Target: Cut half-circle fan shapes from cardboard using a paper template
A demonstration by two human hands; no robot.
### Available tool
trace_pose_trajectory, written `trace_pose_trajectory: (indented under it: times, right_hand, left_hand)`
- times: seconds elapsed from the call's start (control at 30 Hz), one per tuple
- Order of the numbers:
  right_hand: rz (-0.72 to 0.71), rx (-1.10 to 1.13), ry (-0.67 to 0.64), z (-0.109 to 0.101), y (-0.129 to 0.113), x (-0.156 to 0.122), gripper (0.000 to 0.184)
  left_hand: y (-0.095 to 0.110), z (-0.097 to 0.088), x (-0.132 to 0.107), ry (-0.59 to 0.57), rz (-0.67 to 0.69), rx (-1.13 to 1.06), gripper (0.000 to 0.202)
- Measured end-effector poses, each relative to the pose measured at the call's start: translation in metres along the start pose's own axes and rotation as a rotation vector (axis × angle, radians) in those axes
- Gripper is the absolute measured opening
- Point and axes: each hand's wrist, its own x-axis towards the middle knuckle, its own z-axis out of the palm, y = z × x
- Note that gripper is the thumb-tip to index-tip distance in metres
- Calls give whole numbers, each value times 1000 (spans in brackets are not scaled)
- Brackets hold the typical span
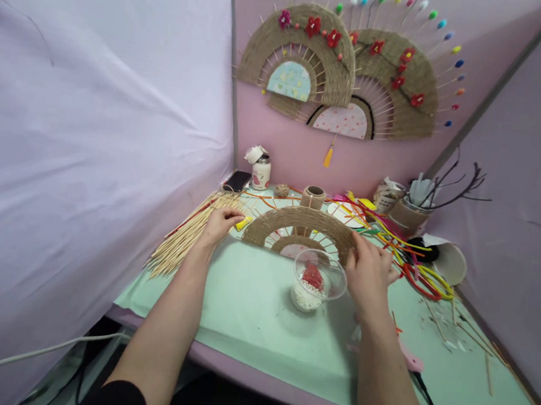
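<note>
A half-round woven twine fan (303, 228) lies flat on the green table cover (257, 307), between the two hands. The left hand (220, 224) rests just beside the fan's left end, fingers curled loosely downward over a small yellow piece (243, 223) and the tips of a bundle of thin wooden sticks (191, 235); whether it actually grips anything cannot be told. The right hand (367, 268) sits at the fan's right end, fingers bent and touching its lower right edge, seemingly pinching the rim, though the grip itself is hidden behind the knuckles.

In front of the fan, nearer the person and just left of the right hand, stands a clear plastic cup (316, 281) holding white beads and something red. Behind the fan stands a spool of twine (313, 198), and to its right lies a tangle of coloured pipe cleaners (407, 257) in red, yellow and pink. A small jar (261, 173) and a dark phone (237, 180) sit at the back left; a container of dark twigs (411, 214) stands at the back right.

The work surface is boxed in by lilac panels. On the back panel hang two finished fans (340, 72) decorated with red flowers, one ringed with coloured bead-tipped sticks. A white cable (21, 356) runs below the table at the left.
</note>
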Motion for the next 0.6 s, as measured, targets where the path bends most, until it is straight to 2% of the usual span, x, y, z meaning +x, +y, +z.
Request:
trace_pose_trajectory:
  times: [0.6]
  right_hand:
    - [28, 49, -43, -1, -2, 1, 42]
  left_hand:
    - [-11, -1, 4, 28, 160, 122, 9]
